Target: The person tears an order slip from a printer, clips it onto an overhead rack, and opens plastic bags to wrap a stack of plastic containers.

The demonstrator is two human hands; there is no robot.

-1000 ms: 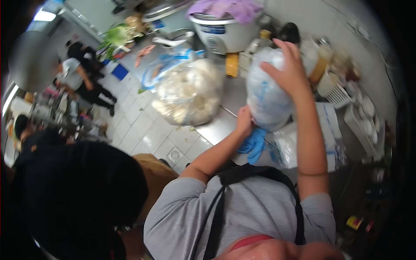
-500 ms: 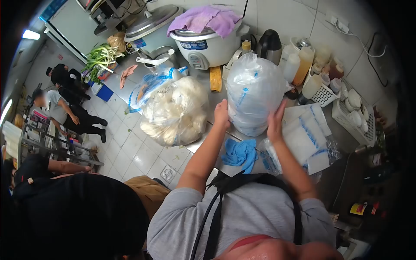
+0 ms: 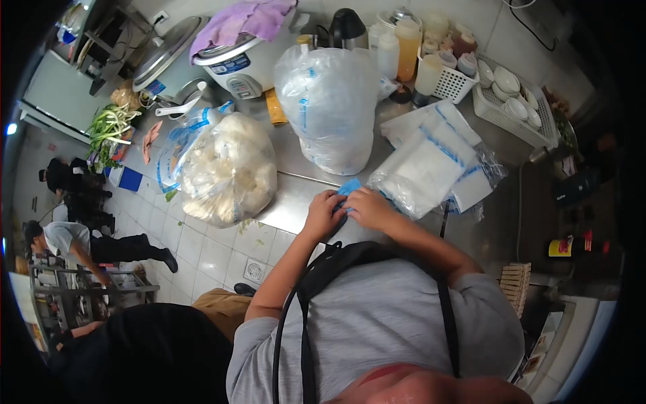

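Both of my hands are together at the near edge of the steel counter, closed on a crumpled blue cloth. My left hand grips it from the left, and my right hand from the right with fingers curled over it. Much of the cloth is hidden under the fingers. Just beyond them stands a large, full, clear plastic bag with blue print, untouched. To its left sits a knotted clear bag of pale lumpy contents. Flat packs of plastic bags lie to the right.
Behind are a rice cooker under a purple cloth, a black jug and sauce bottles. A white basket of bowls stands at right. Another person in black is close on my left; others stand farther off.
My hands have left the sides of the large plastic bag and come down and together onto the blue cloth. The cloth is now gathered between them. The camera view has shifted.
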